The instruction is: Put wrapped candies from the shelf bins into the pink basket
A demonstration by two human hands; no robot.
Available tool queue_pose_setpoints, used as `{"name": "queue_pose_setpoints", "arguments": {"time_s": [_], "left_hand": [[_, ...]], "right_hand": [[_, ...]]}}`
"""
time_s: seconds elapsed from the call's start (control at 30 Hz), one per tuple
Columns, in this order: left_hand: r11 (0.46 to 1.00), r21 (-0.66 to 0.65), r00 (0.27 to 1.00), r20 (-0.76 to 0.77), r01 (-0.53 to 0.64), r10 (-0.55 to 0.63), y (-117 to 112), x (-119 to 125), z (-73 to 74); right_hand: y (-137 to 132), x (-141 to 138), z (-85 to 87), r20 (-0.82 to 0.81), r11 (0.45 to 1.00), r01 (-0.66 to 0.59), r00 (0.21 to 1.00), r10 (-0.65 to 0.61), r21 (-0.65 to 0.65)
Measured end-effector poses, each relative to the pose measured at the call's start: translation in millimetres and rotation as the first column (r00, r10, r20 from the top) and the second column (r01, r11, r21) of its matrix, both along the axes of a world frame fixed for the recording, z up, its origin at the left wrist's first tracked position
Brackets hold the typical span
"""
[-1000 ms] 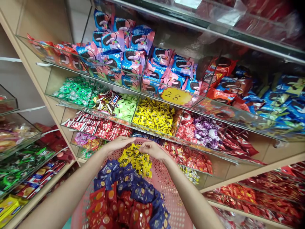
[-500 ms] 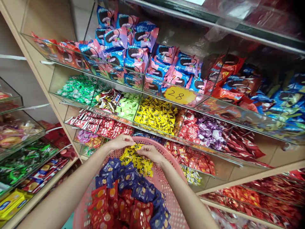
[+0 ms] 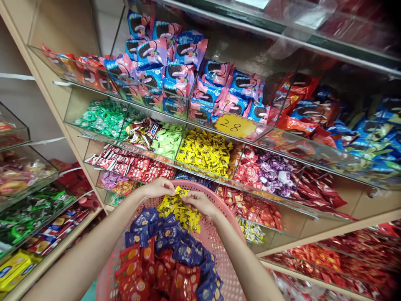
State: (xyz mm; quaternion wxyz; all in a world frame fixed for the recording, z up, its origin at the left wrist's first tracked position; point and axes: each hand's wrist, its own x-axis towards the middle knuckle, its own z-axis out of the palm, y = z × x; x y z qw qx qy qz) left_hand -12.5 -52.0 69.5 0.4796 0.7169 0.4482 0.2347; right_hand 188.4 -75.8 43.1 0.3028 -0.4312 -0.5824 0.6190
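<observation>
A pink perforated plastic basket (image 3: 230,242) stands in front of me. At its far side lie small yellow wrapped candies (image 3: 181,212), with dark blue packets (image 3: 175,234) in the middle and red packets (image 3: 163,274) nearest me. Over the yellow pile, my left hand (image 3: 159,187) and my right hand (image 3: 200,202) come close together, fingers pinched. Between their fingertips is one yellow candy (image 3: 181,191), its ends at the two hands.
Beyond the basket rises a sloped shelf with clear-fronted bins: blue-pink cookie packs (image 3: 178,75), green candies (image 3: 103,117), yellow candies (image 3: 205,152) and purple candies (image 3: 275,173). A yellow "28" tag (image 3: 233,125) is on the clear front. More stocked shelves stand at left and lower right.
The yellow candy between my fingertips shows more plainly, raised a little above the pile. My right hand has shifted very slightly to the right; the basket stays put.
</observation>
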Motion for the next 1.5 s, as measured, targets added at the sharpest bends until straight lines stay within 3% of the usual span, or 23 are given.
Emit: {"name": "queue_pose_setpoints", "arguments": {"time_s": [0.43,0.63,0.7,0.87,1.13,1.27,1.5], "left_hand": [[0.998,-0.025,0.997,0.043,0.063,-0.062,5.2,-1.2,-6.0],[0.999,0.011,0.998,0.040,0.045,-0.045,4.2,-0.4,-4.4],[0.999,0.008,0.999,0.032,0.032,-0.032,4.1,-0.5,-5.1],[1.000,-0.003,1.000,0.012,-0.001,0.001,2.5,0.9,-3.7],[0.999,-0.013,0.999,0.022,-0.040,0.040,-4.3,4.9,5.8],[0.999,-0.015,0.999,0.013,-0.047,0.048,-3.2,4.5,3.2],[0.999,0.015,0.998,-0.036,-0.043,0.044,-4.0,3.6,4.5]], "right_hand": [[11.6,11.3,8.7,0.155,0.964,-0.122,0.984,0.086,0.238],[5.4,9.0,9.5,0.222,0.927,-0.265,0.953,0.208,0.267],[3.7,6.7,9.4,0.215,0.937,-0.247,0.957,0.195,0.248],[4.5,6.4,8.8,0.108,0.975,-0.041,0.994,0.017,0.220],[18.5,29.0,-14.2,-0.014,0.981,0.194,0.981,-0.194,-0.023],[21.2,33.5,-21.4,-0.084,0.968,0.164,0.980,-0.183,-0.191],[15.7,29.6,-16.1,-0.086,0.877,0.085,0.986,-0.141,-0.473]]}}
